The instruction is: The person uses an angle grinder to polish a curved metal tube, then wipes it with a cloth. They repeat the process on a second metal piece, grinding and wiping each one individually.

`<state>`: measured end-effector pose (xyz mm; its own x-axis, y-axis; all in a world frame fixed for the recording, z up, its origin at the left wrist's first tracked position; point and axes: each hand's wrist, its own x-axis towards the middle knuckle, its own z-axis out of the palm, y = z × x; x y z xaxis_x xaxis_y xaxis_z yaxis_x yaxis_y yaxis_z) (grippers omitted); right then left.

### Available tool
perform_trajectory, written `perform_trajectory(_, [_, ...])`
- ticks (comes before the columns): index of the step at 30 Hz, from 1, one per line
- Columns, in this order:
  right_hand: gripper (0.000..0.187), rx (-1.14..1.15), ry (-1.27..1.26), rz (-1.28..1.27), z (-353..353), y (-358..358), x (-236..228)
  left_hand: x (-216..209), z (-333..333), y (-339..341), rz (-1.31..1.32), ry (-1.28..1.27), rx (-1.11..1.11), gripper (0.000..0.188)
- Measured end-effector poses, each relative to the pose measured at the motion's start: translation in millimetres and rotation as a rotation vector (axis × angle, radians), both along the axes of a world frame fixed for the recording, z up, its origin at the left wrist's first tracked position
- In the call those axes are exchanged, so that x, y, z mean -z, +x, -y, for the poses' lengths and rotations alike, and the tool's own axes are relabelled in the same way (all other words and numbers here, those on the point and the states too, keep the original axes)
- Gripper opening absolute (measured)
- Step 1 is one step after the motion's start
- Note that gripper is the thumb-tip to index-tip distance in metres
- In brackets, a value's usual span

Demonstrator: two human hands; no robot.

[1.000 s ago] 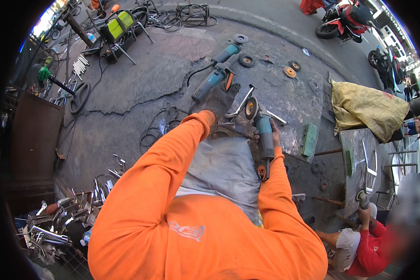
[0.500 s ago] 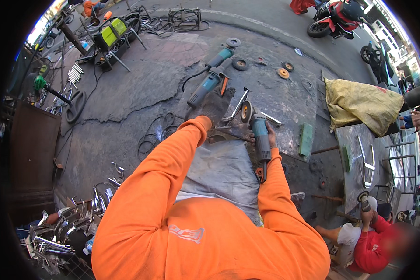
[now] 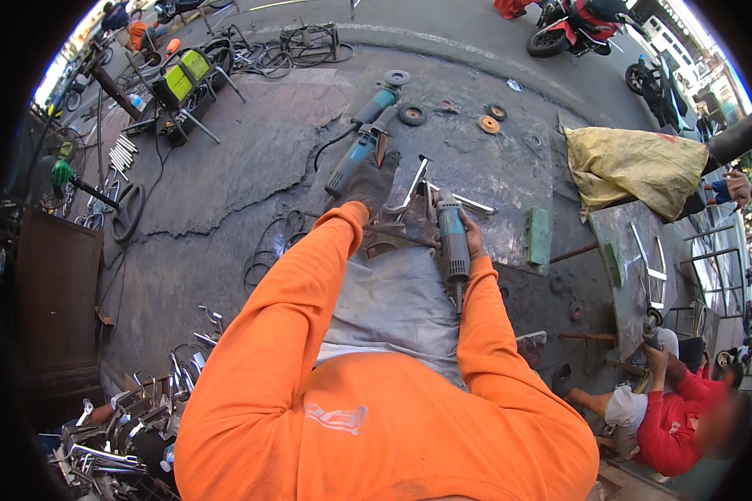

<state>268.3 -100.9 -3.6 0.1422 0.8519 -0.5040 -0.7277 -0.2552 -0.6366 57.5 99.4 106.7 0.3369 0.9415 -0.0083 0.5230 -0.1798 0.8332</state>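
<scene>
Teal-and-black angle grinder [image 3: 454, 240], clasped in bare right hand [image 3: 474, 235], has rolled: orange-centred wheel face no longer shows, suggesting a new working angle right of shiny slim metal bar [image 3: 416, 180]. Dark-gloved left hand [image 3: 371, 184]: can't tell its grip.

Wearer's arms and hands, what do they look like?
Long, plain orange sleeves, creased, the left one closing in a matching cuff at the wrist. Left hand: dark grey glove. Right hand: no glove visible.
</scene>
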Motion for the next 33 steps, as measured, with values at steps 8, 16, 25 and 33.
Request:
perform_trajectory(8, [0.054, 0.047, -0.204, 0.343, -18, -50, -19, -1, -8, -16, -0.045, 0.032, 0.121, 0.061])
perform_trajectory(16, [0.057, 0.095, -0.181, 0.673, -46, -63, -32, 4, 19, -43, -0.057, -0.071, 0.149, 0.055])
perform_trajectory(25, [0.077, -0.015, -0.308, 1.061, -40, -36, -18, 51, 32, -57, -0.047, -0.153, 0.045, 0.046])
perform_trajectory(33, [0.071, -0.107, -0.286, 0.895, -52, -22, -46, 12, 52, -49, -0.06, -0.231, 0.061, 0.028])
